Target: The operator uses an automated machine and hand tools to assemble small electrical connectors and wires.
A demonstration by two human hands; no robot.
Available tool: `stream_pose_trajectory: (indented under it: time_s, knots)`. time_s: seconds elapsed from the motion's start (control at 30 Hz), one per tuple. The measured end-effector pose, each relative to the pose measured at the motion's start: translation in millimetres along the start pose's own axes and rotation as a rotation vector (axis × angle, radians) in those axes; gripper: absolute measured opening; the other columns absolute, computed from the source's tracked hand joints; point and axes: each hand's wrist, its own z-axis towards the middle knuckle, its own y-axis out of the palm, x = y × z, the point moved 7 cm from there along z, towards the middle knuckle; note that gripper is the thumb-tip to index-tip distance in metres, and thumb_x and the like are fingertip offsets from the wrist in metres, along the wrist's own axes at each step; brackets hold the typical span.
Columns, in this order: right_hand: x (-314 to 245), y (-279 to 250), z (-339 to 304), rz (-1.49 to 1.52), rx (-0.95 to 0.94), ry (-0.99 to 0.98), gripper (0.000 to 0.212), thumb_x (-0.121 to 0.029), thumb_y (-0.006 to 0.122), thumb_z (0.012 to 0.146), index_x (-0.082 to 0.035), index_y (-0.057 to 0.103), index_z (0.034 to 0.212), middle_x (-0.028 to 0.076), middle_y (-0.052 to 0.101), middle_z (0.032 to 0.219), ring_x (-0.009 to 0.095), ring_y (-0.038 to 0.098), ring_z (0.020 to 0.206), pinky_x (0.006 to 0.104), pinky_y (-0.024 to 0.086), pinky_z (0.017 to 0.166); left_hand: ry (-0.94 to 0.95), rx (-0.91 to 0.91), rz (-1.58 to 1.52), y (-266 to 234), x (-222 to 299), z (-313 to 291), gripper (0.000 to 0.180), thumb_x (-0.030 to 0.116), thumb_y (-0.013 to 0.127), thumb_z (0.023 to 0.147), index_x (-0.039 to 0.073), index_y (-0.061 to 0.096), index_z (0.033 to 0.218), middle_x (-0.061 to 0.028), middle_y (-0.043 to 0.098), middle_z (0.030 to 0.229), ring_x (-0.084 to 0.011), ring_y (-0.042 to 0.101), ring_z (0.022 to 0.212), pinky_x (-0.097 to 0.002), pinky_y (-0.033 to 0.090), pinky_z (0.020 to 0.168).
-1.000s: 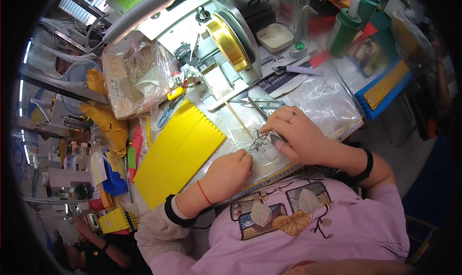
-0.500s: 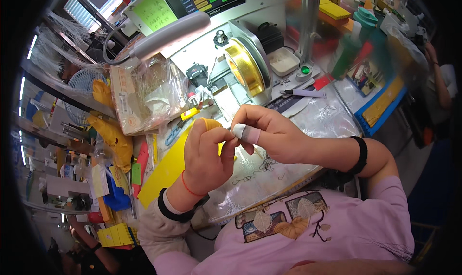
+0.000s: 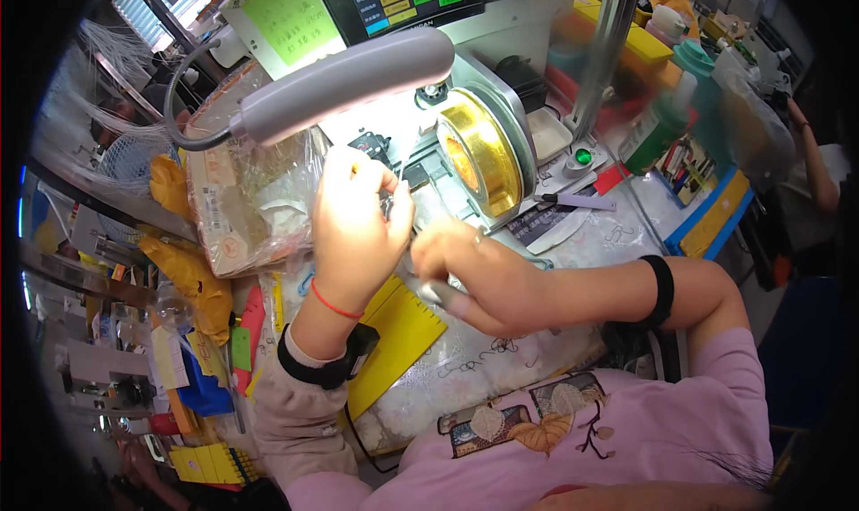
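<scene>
My left hand (image 3: 360,225) is at a bench machine (image 3: 443,189), lit by the lamp above. Its thumb and forefinger pinch together at the small dark metal parts; what is between them is too small to make out. To its right and a little nearer is my right hand (image 3: 488,278), its fingers curled and smeared by motion, with a white-and-grey wrap (image 3: 443,296) on one digit. Whether it holds anything cannot be seen. A spool with a shiny gold rim (image 3: 499,166) stands on the machine just beyond my right hand.
A grey lamp (image 3: 349,86) hangs low over the machine. At left lies a plastic-wrapped carton (image 3: 224,216). A yellow sheet (image 3: 398,336) and dark curved wire pieces (image 3: 501,345) lie on the near tabletop. To the right are a light-handled cutter (image 3: 586,201) and a green bottle (image 3: 658,131).
My hands, together over the table before, have parted. The left has gone up and away to the machine; the right has dropped slightly. The view has shifted, bringing the lamp and machine closer.
</scene>
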Motion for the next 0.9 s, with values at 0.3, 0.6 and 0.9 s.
stream_pose_trajectory:
  time_s: [0.3,0.6,0.9]
  knots:
    - [87.9,8.6,21.3,0.471,0.408,0.438,0.010,-0.013,0.051,0.098,-0.003,0.049,0.096,0.005,0.053,0.080,0.009,0.052,0.064,0.0277,0.045,0.060,-0.217,0.039,-0.143,-27.0,-51.5,-30.6,0.012,0.001,0.065,0.085,0.001,0.053,0.083,-0.0080,0.046,0.085,-0.0144,0.041,0.065,-0.0268,0.038,0.060]
    - [91.6,12.4,18.5,0.558,0.305,0.490,0.004,-0.010,0.049,0.099,-0.007,0.048,0.100,0.005,0.052,0.094,0.009,0.052,0.075,0.0251,0.046,0.070,-0.353,0.009,-0.140,-37.8,-59.3,-44.7,0.005,0.001,0.051,0.093,-0.001,0.055,0.095,-0.0109,0.052,0.088,-0.0198,0.055,0.073,-0.0295,0.046,0.067]
    - [87.5,6.4,23.8,0.404,0.282,0.491,0.006,-0.008,0.050,0.098,-0.004,0.048,0.100,0.004,0.053,0.090,0.009,0.054,0.072,0.0253,0.048,0.069,-0.236,-0.063,-0.097,-38.7,-32.5,-43.2,0.023,-0.009,0.044,0.084,-0.004,0.054,0.104,-0.0194,0.055,0.099,-0.0345,0.058,0.090,-0.0385,0.047,0.081]
